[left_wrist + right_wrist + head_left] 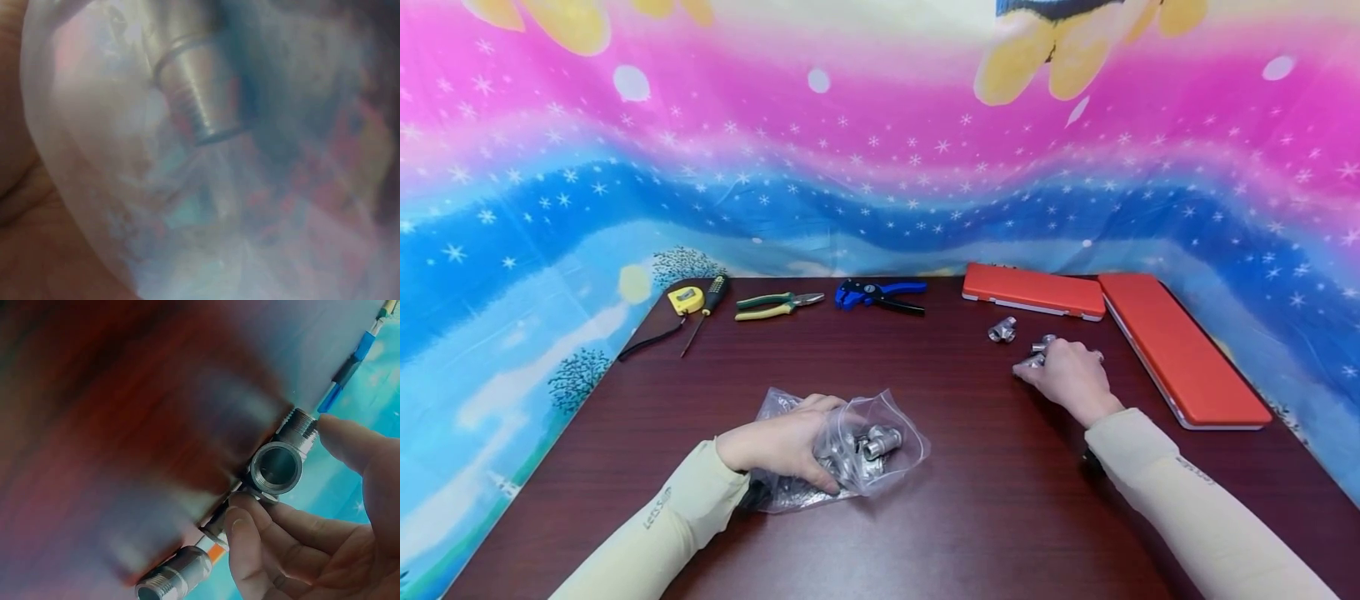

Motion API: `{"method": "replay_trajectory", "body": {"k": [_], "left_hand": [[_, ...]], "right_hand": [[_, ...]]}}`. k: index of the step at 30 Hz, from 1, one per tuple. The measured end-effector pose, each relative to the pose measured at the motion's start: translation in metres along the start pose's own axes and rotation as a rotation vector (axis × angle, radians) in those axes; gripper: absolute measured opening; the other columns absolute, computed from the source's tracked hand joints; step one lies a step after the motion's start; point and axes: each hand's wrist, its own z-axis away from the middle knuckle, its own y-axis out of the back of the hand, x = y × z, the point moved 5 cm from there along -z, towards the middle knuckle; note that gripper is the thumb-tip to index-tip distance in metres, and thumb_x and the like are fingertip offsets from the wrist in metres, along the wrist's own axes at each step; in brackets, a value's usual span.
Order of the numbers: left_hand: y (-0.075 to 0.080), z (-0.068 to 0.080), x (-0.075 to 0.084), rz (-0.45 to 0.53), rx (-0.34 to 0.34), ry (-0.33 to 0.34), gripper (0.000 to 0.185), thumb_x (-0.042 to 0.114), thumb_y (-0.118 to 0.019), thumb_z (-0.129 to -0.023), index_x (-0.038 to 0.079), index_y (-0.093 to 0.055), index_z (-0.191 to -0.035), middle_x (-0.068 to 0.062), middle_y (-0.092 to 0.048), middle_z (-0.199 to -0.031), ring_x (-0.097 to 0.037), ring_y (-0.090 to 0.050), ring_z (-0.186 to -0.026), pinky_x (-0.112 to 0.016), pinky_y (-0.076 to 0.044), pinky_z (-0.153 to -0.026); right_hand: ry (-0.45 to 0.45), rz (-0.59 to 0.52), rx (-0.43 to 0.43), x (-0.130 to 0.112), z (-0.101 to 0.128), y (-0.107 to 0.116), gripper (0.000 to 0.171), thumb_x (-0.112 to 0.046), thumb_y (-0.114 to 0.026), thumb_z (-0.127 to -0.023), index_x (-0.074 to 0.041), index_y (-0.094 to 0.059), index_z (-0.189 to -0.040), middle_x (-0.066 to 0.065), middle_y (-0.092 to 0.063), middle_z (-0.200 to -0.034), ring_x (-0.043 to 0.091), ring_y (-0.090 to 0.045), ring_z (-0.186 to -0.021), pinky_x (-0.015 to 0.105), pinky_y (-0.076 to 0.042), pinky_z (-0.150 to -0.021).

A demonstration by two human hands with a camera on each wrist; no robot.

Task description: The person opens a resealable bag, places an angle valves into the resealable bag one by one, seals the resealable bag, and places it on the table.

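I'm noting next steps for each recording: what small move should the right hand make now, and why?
Probably ease the right hand off its fitting: that piece looks to be at the table, near another fitting, while the left hand grips a bag with more inside.

Two flat red boxes [1033,292], one yellow tape measure [686,299], one black-yellow screwdriver [716,292], one pair of green-yellow pliers [794,303], one blue-black wire stripper [872,293], one clear plastic bag [892,408], several silver metal pipe pieces [1002,331] (some hide).
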Motion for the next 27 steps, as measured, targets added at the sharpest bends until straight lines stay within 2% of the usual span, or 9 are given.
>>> {"method": "replay_trajectory", "body": {"k": [1,3,8,11,14,16,19,24,27], "left_hand": [[0.000,0.000,0.000,0.000,-0.001,0.000,0.084,0.032,-0.091,-0.064,0.016,-0.055,-0.138,-0.011,-0.049,-0.135,-0.029,-0.039,-0.127,-0.049,-0.037,-0.104],[0.000,0.000,0.000,0.001,-0.002,0.003,0.084,0.032,-0.091,-0.064,0.016,-0.055,-0.138,-0.011,-0.049,-0.135,-0.029,-0.039,-0.126,-0.049,-0.036,-0.104],[-0.001,0.000,0.000,0.011,-0.008,0.007,0.084,0.031,-0.091,-0.064,0.016,-0.055,-0.139,-0.010,-0.049,-0.135,-0.029,-0.038,-0.127,-0.050,-0.036,-0.104],[-0.001,0.000,0.000,0.010,-0.007,0.002,0.084,0.031,-0.091,-0.064,0.016,-0.055,-0.139,-0.010,-0.049,-0.135,-0.029,-0.038,-0.126,-0.050,-0.036,-0.104],[-0.001,0.000,-0.001,0.003,-0.004,-0.003,0.084,0.032,-0.091,-0.064,0.016,-0.055,-0.139,-0.009,-0.049,-0.134,-0.029,-0.038,-0.126,-0.050,-0.036,-0.104],[-0.001,0.000,-0.001,0.001,-0.003,-0.003,0.085,0.032,-0.091,-0.064,0.016,-0.055,-0.139,-0.009,-0.049,-0.134,-0.029,-0.038,-0.126,-0.050,-0.036,-0.104],[-0.001,0.000,-0.002,0.001,-0.004,-0.001,0.084,0.033,-0.091,-0.064,0.016,-0.055,-0.139,-0.008,-0.049,-0.135,-0.028,-0.038,-0.126,-0.050,-0.035,-0.104],[-0.001,0.000,-0.003,0.012,0.008,-0.010,0.084,0.034,-0.090,-0.063,0.016,-0.056,-0.137,-0.010,-0.049,-0.135,-0.030,-0.038,-0.127,-0.052,-0.036,-0.104],[0.000,0.001,-0.002,0.013,0.018,-0.022,0.084,0.035,-0.090,-0.063,0.016,-0.057,-0.137,-0.012,-0.049,-0.135,-0.031,-0.039,-0.126,-0.052,-0.036,-0.103]], "right_hand": [[0.006,0.000,-0.004,-0.001,-0.001,-0.001,0.042,-0.043,-0.072,-0.088,-0.004,-0.064,-0.072,0.007,-0.056,-0.057,0.034,-0.062,-0.070,0.075,-0.026,-0.098],[0.016,0.000,-0.004,-0.002,-0.001,-0.001,0.040,-0.040,-0.072,-0.087,-0.004,-0.062,-0.072,0.007,-0.055,-0.057,0.032,-0.061,-0.067,0.076,-0.026,-0.097],[0.033,-0.009,0.006,-0.005,0.000,-0.002,0.035,-0.035,-0.073,-0.084,-0.004,-0.059,-0.074,0.007,-0.056,-0.060,0.028,-0.057,-0.063,0.069,-0.037,-0.086],[0.068,-0.037,0.016,-0.009,0.004,-0.001,0.032,-0.034,-0.074,-0.083,-0.005,-0.062,-0.075,0.006,-0.057,-0.062,0.026,-0.056,-0.063,0.058,-0.043,-0.077],[0.147,-0.084,0.045,-0.019,0.012,0.002,0.029,-0.032,-0.076,-0.083,-0.004,-0.070,-0.082,0.003,-0.060,-0.066,0.022,-0.056,-0.063,0.045,-0.046,-0.067],[0.206,-0.121,0.068,-0.031,0.020,0.006,0.031,-0.032,-0.078,-0.082,-0.003,-0.072,-0.091,0.002,-0.062,-0.068,0.019,-0.055,-0.063,0.039,-0.045,-0.061],[0.282,-0.162,0.098,-0.052,0.036,0.013,0.040,-0.032,-0.080,-0.081,0.000,-0.072,-0.103,0.001,-0.066,-0.074,0.016,-0.056,-0.066,0.036,-0.046,-0.062],[0.380,-0.211,0.112,-0.092,0.065,0.023,0.044,-0.034,-0.081,-0.078,-0.004,-0.071,-0.108,-0.001,-0.066,-0.086,0.012,-0.053,-0.068,0.032,-0.044,-0.062],[0.464,-0.236,0.129,-0.115,0.081,0.024,0.043,-0.033,-0.083,-0.077,-0.005,-0.071,-0.107,-0.002,-0.066,-0.090,0.013,-0.056,-0.073,0.031,-0.047,-0.065]]}}
